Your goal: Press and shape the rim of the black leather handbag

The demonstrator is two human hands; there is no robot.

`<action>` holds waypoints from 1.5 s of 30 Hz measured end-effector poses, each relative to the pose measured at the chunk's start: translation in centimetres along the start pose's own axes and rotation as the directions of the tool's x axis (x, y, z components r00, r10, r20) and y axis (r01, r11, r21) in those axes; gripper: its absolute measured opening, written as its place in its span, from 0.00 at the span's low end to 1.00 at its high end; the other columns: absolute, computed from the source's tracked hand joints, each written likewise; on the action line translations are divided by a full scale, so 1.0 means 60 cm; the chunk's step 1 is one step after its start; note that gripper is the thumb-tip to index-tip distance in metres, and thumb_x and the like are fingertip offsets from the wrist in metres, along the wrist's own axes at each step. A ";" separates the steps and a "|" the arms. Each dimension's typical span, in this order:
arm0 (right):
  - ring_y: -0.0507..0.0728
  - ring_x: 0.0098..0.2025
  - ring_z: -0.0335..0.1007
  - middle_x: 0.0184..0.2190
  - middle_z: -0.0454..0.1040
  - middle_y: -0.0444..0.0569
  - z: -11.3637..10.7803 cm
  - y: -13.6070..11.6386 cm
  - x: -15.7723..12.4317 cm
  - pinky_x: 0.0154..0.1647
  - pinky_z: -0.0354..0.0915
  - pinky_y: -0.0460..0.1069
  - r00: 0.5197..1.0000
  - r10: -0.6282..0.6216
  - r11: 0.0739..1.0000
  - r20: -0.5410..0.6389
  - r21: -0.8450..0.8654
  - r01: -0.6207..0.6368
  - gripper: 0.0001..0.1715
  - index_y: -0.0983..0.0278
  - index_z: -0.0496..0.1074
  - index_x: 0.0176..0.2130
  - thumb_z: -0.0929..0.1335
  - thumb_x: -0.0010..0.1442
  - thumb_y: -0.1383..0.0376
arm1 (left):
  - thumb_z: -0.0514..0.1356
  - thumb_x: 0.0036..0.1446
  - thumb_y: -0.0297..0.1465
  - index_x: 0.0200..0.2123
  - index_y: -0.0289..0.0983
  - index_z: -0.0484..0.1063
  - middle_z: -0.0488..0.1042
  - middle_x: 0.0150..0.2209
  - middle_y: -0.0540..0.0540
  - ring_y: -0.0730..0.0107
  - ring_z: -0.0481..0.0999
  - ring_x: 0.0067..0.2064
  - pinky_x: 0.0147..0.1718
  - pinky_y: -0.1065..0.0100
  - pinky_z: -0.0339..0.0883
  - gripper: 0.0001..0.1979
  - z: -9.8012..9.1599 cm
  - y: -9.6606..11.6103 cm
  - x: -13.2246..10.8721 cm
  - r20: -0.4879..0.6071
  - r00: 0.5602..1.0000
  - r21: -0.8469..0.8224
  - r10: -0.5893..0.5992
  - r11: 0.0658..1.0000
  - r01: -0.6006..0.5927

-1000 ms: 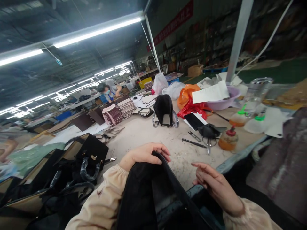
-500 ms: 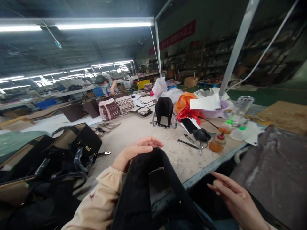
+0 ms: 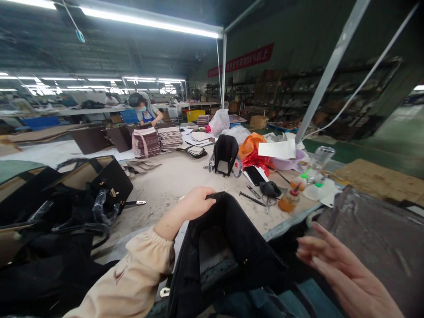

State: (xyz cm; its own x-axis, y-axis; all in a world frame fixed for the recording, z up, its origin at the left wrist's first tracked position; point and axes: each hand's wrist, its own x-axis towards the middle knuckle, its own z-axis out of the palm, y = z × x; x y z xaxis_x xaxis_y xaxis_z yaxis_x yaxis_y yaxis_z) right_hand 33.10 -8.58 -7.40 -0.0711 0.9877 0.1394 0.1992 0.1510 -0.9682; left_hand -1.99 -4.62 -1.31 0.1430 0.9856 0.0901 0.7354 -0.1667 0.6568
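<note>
A black bag [image 3: 228, 251] lies open in my lap at the near edge of the worktable [image 3: 179, 181]. My left hand [image 3: 194, 204] is closed on the bag's top rim and holds it up. My right hand [image 3: 344, 276] hovers to the right of the bag with fingers stretched out and apart, holding nothing. The inside of the bag shows a grey lining and a small gold fitting.
Black handbags [image 3: 109, 187] pile up at the left. A small black bag [image 3: 225, 154] stands mid-table. Scissors [image 3: 265, 199], glue bottles [image 3: 289, 201], a phone [image 3: 255, 175], orange plastic bags [image 3: 251, 148] and a pink basin [image 3: 291, 162] crowd the right. Another person [image 3: 144, 112] works at the far end.
My left hand has curled shut on the bag's rim and the bag has opened wider. My right hand has drifted right and lower, away from the bag. The view has tilted up.
</note>
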 end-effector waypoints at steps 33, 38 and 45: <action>0.63 0.57 0.53 0.55 0.62 0.57 0.218 -0.045 0.119 0.62 0.48 0.59 0.699 -0.578 0.320 0.420 -0.672 0.668 0.35 0.70 0.62 0.57 0.61 0.49 0.78 | 0.55 0.48 0.28 0.42 0.34 0.71 0.74 0.42 0.46 0.63 0.71 0.44 0.47 0.64 0.63 0.16 -0.002 -0.019 0.043 0.169 0.986 -0.038 0.002 0.999 0.005; 0.62 0.51 0.58 0.49 0.66 0.54 0.244 -0.047 0.135 0.53 0.58 0.57 0.725 -0.615 0.395 0.310 -0.675 0.623 0.25 0.65 0.65 0.56 0.61 0.58 0.71 | 0.53 0.50 0.27 0.44 0.34 0.70 0.74 0.43 0.46 0.64 0.71 0.44 0.48 0.64 0.62 0.16 -0.002 -0.017 0.040 0.173 0.985 -0.046 0.005 0.999 0.003; 0.60 0.46 0.61 0.44 0.70 0.52 0.267 -0.045 0.165 0.47 0.59 0.56 0.682 -0.669 0.379 0.294 -0.654 0.654 0.20 0.61 0.69 0.52 0.62 0.61 0.69 | 0.53 0.53 0.28 0.43 0.35 0.71 0.74 0.43 0.46 0.64 0.71 0.44 0.49 0.65 0.61 0.14 -0.001 -0.017 0.043 0.172 0.985 -0.008 0.024 1.000 -0.023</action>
State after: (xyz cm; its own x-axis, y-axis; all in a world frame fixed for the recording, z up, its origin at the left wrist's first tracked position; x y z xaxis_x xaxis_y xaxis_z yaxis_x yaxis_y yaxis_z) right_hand 16.20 0.16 -6.70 -0.4696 0.5608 0.6819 0.6685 0.7304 -0.1403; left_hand -2.42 -1.93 -1.68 0.2729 0.9617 -0.0244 0.7264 -0.1894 0.6607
